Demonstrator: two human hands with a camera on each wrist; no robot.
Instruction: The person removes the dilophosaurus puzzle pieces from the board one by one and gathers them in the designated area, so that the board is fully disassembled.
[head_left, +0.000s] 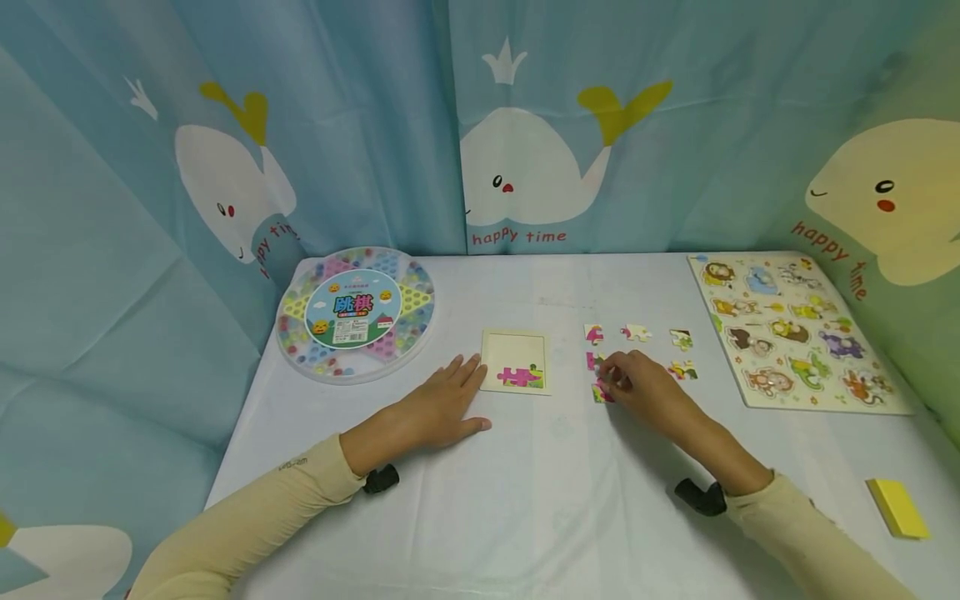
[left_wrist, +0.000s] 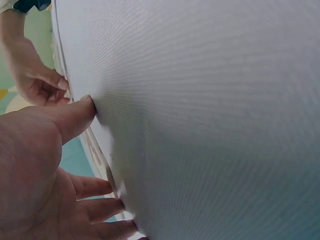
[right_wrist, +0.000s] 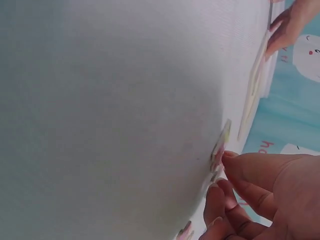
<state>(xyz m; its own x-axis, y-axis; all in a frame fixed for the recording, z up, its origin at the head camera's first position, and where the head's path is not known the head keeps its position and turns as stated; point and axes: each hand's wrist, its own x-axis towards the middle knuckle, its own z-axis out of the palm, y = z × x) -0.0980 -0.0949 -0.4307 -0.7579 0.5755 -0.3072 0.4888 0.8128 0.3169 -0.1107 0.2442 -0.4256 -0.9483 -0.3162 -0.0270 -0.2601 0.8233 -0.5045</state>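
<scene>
A small square puzzle tray [head_left: 515, 390] lies in mid-table, with pink and green jigsaw pieces [head_left: 521, 377] along its lower edge. My left hand [head_left: 446, 404] rests flat beside it, the spread fingertips touching its left border. To the right lie several loose jigsaw pieces [head_left: 637, 332] in rough rows. My right hand [head_left: 637, 382] is over the left side of these, thumb and fingers bent at a pink piece [head_left: 602, 392]. In the right wrist view the thumb tip meets a piece [right_wrist: 220, 147]; whether the fingers pinch it is unclear. The hand may cover another piece.
A round Chinese checkers set [head_left: 356, 371] stands at the back left. The animal peg board [head_left: 795, 342] lies at the right. A yellow block [head_left: 897, 508] is near the right edge. Blue curtains [head_left: 375, 125] hang behind the white table [head_left: 525, 517].
</scene>
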